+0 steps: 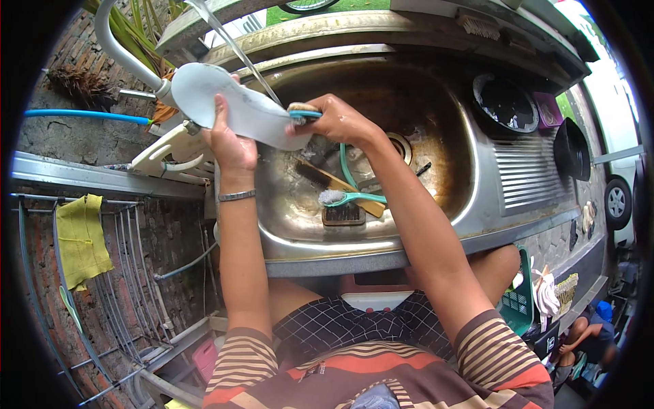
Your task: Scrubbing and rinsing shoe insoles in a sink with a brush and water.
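Over the left part of the sink [436,88] was a pale sole [255,117], gripped at its waist by the left hand [235,146], thumb across the face. The right hand [340,123] was clenched around a small brush [305,114] at the sole's narrow end. Most of the face looked clean; grey marks along its broad end seemed left, and the hidden side could not be judged. The sole was smooth and waisted. In the sink's stained, shiny metal basin lay a wooden brush [371,206] with dark bristles, a teal brush [354,197] with frothy white bristles and a blocky brush [344,217]. Right of the sink was a ribbed metal drainboard [531,177]; left of it, a limp yellow cloth [83,238] hung on a thin-barred rack [126,273].
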